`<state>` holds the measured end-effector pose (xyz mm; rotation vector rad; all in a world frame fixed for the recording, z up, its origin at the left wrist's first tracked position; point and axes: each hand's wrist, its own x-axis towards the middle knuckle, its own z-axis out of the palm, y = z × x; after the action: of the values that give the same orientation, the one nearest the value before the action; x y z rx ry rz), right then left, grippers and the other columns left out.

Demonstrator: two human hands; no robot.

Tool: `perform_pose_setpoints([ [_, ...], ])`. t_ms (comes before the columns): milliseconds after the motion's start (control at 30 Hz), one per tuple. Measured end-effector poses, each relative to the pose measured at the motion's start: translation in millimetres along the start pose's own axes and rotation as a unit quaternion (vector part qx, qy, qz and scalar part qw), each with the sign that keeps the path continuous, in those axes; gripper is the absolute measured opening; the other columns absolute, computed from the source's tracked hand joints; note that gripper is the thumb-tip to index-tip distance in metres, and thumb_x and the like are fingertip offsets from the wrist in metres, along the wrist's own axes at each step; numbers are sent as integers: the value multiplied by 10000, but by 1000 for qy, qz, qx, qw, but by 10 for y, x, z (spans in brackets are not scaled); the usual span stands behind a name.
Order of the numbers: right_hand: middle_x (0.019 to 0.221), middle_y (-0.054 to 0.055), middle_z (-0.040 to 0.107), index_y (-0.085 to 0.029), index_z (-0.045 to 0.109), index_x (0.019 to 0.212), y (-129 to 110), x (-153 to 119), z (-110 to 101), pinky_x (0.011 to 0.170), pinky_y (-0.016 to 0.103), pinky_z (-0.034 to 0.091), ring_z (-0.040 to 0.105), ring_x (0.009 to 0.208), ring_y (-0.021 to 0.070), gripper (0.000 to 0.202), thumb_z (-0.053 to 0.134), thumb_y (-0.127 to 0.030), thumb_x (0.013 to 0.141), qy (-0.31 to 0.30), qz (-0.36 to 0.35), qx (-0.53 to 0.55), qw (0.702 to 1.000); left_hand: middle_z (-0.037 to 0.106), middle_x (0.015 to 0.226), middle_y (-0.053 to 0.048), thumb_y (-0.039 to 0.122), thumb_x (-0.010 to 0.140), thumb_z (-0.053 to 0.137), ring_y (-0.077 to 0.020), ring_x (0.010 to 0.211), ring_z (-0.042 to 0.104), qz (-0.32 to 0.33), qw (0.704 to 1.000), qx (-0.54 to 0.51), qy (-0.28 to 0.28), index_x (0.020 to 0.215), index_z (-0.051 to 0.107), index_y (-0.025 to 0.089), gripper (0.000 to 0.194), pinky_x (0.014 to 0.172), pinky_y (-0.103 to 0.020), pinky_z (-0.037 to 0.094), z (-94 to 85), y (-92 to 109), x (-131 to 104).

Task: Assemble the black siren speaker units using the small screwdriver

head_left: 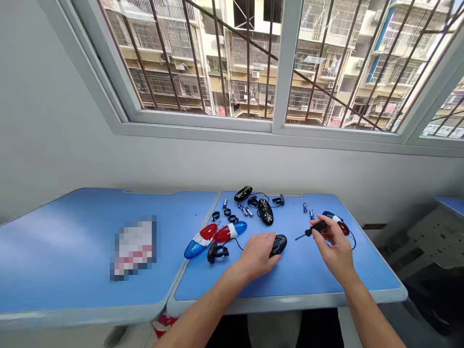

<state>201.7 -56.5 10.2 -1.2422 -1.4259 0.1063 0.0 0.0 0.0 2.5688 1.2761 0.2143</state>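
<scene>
My left hand (pixel 256 253) rests on the desk, its fingers around the near left side of a black oval housing (pixel 279 245). In my right hand (pixel 335 249) is a small screwdriver with a black handle (pixel 318 226), pinched between thumb and fingers, its thin shaft pointing left above the desk toward the housing. The tip is apart from the housing. Behind my right hand lies a red, white and blue oval shell (pixel 336 221) with a black cable. Left of my left hand sit two more such shells, one at the left (pixel 200 240) and one beside it (pixel 230 232).
On the blue desk (pixel 290 280), two glossy black ovals (pixel 243 194) (pixel 266 211) lie at the back. A black clamp (pixel 216 252) stands left of my left hand. Batteries (pixel 311 214) and black rings (pixel 232 218) are scattered behind. A second desk (pixel 72 251) adjoins at the left.
</scene>
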Motion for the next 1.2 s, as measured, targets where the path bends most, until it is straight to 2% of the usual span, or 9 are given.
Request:
perform_pose_setpoints([
  [67, 971, 72, 689, -208, 544, 1167, 7, -1, -8, 648, 275, 581, 657, 811, 155, 318, 557, -248, 852, -2, 5, -1, 1000, 613, 1178, -132, 284, 822, 562, -304, 1115, 547, 37, 999, 3, -14, 1167, 508, 174, 366, 937, -425, 420, -10, -11, -9],
  [167, 979, 70, 688, -215, 542, 1173, 15, -10, 0, 644, 279, 583, 656, 813, 158, 322, 557, -243, 853, -5, 5, -1, 1000, 579, 1244, -131, 229, 790, 565, -305, 1161, 521, 72, 997, 0, -10, 1217, 482, 185, 437, 978, -446, 392, 6, -36, -17],
  [267, 981, 65, 690, -221, 540, 1178, 7, -22, 39, 640, 275, 585, 660, 815, 158, 327, 560, -228, 852, -11, -4, 5, 1000, 551, 1274, -135, 277, 769, 608, -312, 1156, 520, 84, 996, -19, 15, 1248, 468, 184, 507, 980, -464, 395, 51, -76, -15],
  [333, 972, 60, 694, -223, 540, 1177, -12, -25, 71, 636, 268, 587, 664, 808, 155, 324, 558, -217, 853, -15, -11, 9, 1000, 565, 1251, -122, 307, 771, 631, -299, 1126, 539, 80, 996, -35, 22, 1220, 494, 190, 484, 957, -440, 424, 80, -108, -8],
  [600, 954, 68, 694, -213, 539, 1171, -86, -13, 141, 612, 263, 594, 663, 767, 148, 312, 551, -202, 860, -32, -27, 2, 999, 555, 1292, -107, 214, 779, 615, -281, 1168, 528, 141, 986, -77, 55, 1289, 427, 216, 543, 977, -426, 443, 185, -223, 18],
  [833, 959, 71, 688, -215, 543, 1172, -59, -41, 161, 601, 265, 594, 663, 759, 148, 306, 548, -192, 867, -42, -44, -16, 998, 432, 1394, -172, 147, 805, 544, -328, 1245, 444, 190, 978, -9, 85, 1329, 414, 207, 543, 969, -506, 427, 161, -203, -25],
  [1000, 972, 66, 681, -221, 531, 1195, -36, -57, 166, 609, 259, 593, 666, 783, 149, 323, 539, -181, 874, -50, -53, -21, 997, 454, 1373, -182, 140, 818, 511, -345, 1242, 440, 188, 978, 26, 86, 1315, 430, 190, 506, 952, -521, 433, 160, -185, -43],
  [1200, 980, 60, 671, -233, 505, 1227, -53, -84, 165, 597, 255, 587, 661, 764, 142, 351, 527, -164, 883, -59, -82, -30, 994, 454, 1365, -197, 140, 800, 501, -335, 1227, 454, 174, 977, 30, 116, 1303, 409, 150, 511, 963, -517, 432, 234, -173, -57],
])
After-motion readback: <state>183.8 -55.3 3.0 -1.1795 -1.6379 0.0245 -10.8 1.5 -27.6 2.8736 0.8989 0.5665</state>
